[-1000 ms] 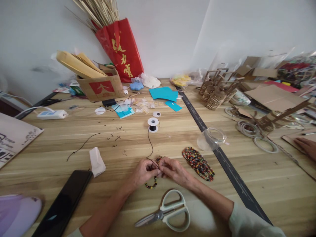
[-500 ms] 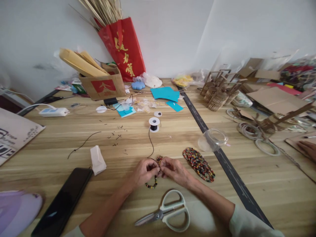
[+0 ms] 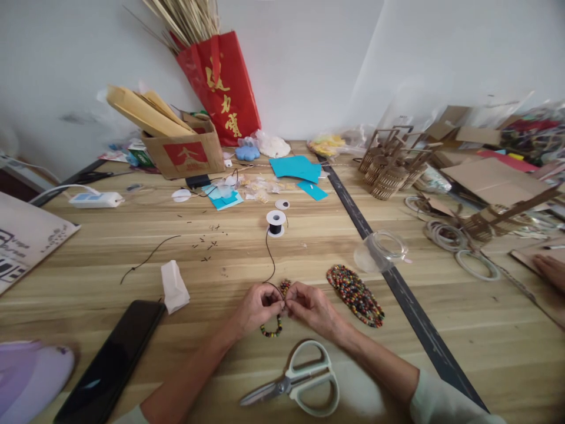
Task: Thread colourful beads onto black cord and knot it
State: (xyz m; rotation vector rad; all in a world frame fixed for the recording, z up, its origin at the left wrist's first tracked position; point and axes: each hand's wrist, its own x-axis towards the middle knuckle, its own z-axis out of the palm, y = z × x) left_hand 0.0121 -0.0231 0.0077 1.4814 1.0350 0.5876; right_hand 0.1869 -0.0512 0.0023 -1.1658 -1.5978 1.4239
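Observation:
My left hand and my right hand meet at the fingertips, both pinched on a short strand of coloured beads threaded on a thin black cord. The cord runs up the table to a small white spool. A flat pile of mixed coloured beads lies just right of my right hand. White-handled scissors rest on the wood right below my hands.
A black phone and a folded tissue lie to the left, with a loose cord piece beyond. A clear plastic lid sits right. A cardboard box, a red bag and teal paper stand far back. Another person's hand shows at the right edge.
My hands stay pinched together on the bead strand, with only tiny finger shifts. The view drifted slightly; nothing else on the table moved.

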